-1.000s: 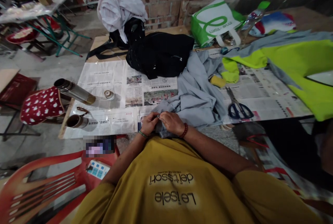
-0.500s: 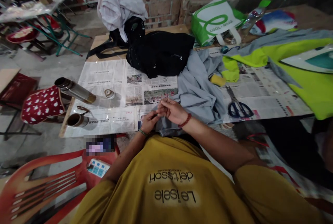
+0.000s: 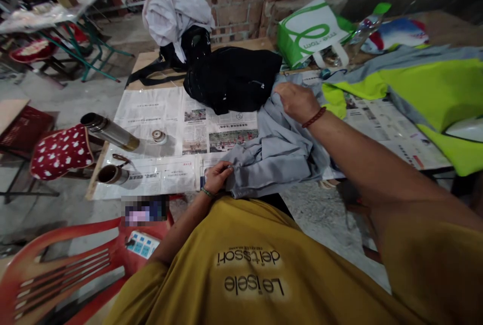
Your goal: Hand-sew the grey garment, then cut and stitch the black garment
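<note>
A grey garment [image 3: 275, 156] lies crumpled on the newspaper-covered table in front of me, its near part draping to the table's front edge. My left hand [image 3: 219, 176] is closed, thumb and fingers pinching the garment's left edge. Over the garment's far part is my right hand [image 3: 297, 98], fingers curled together and the wrist with its red bracelet bent. Whatever its fingertips hold, if anything, is hidden or too small to make out. My right forearm covers the place where the scissors lay.
A black bag [image 3: 234, 76] lies beyond the garment, near a green-white bag [image 3: 313, 33]. To the left stand a flask [image 3: 109, 131], its lid [image 3: 159, 137] and a cup [image 3: 112, 175]. An iron [image 3: 466, 129] rests on yellow-grey cloth [image 3: 422, 86]. A red chair [image 3: 64, 244] is beside me.
My right hand has moved away from my left, up and to the right over the garment. My left hand keeps its pinch. The iron has shifted right and nearer.
</note>
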Demonstrator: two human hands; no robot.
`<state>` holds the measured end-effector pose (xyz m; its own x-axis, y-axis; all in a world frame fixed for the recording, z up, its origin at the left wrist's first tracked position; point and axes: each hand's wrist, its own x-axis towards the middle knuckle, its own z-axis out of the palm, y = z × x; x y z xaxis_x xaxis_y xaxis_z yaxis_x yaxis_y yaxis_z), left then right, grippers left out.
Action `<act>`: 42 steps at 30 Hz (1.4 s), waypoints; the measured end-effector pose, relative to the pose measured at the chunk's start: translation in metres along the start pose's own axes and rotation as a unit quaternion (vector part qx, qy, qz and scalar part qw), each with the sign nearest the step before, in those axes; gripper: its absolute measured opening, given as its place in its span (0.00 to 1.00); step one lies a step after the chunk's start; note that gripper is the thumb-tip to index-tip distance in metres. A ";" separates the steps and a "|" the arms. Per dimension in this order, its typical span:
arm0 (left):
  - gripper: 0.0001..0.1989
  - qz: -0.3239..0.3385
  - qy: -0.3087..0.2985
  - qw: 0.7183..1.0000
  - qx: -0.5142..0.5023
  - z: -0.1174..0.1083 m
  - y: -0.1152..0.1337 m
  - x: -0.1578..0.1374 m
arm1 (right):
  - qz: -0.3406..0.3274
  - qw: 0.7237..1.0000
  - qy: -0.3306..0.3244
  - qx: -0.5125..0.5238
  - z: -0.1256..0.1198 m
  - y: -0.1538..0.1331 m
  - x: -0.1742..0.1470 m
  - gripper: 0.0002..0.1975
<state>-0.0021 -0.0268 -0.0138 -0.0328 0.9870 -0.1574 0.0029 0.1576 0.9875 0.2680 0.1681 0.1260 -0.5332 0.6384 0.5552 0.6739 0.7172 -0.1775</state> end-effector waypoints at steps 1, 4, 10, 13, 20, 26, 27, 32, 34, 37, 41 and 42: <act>0.12 -0.002 0.000 1.000 -0.002 0.000 0.000 0.000 | -0.014 0.999 -0.010 -0.035 -0.004 0.010 0.003 0.14; 0.12 -0.003 0.004 1.000 0.005 0.000 0.001 0.000 | -0.017 0.995 -0.025 -0.096 -0.014 0.032 0.012 0.14; 0.13 -0.002 0.004 1.000 0.005 0.001 0.003 -0.001 | 0.035 0.997 -0.020 -0.067 -0.034 0.051 0.024 0.11; 0.13 -0.002 0.004 1.000 0.002 0.001 0.004 -0.001 | 0.098 0.995 -0.014 -0.007 -0.046 0.059 0.029 0.09; 0.15 -0.012 0.006 1.000 -0.016 0.002 0.002 -0.001 | 0.128 0.985 -0.073 -0.086 -0.053 0.065 0.033 0.14; 0.13 -0.002 0.020 1.000 0.001 0.002 0.004 -0.001 | 0.156 0.978 -0.135 -0.025 -0.003 0.025 0.035 0.17; 0.13 0.000 0.023 1.000 0.005 0.002 0.004 -0.001 | 0.157 0.976 -0.152 0.000 0.007 0.016 0.034 0.17; 0.13 -0.003 0.045 0.999 0.021 0.002 0.003 -0.001 | 0.135 0.969 -0.192 0.080 0.044 -0.016 0.017 0.25; 0.13 -0.011 0.064 0.998 0.012 0.003 0.001 -0.001 | 0.153 0.968 -0.170 0.104 0.048 -0.021 -0.001 0.24; 0.12 -0.025 0.090 0.995 -0.033 0.003 0.002 0.006 | 0.188 0.965 -0.136 0.120 0.042 -0.025 -0.040 0.17; 0.11 0.007 0.130 0.990 -0.050 -0.008 0.017 0.043 | 0.173 0.974 -0.104 0.106 0.024 -0.030 -0.097 0.15; 0.11 0.023 0.146 0.988 -0.041 -0.012 0.023 0.055 | 0.169 0.977 -0.088 0.096 0.019 -0.031 -0.110 0.16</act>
<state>-0.0159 0.0312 0.0006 -0.3210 0.9400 -0.1160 -0.0695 0.0987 0.9927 0.2960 0.0811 0.0551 -0.3881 0.8738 0.2928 0.7275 0.4856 -0.4848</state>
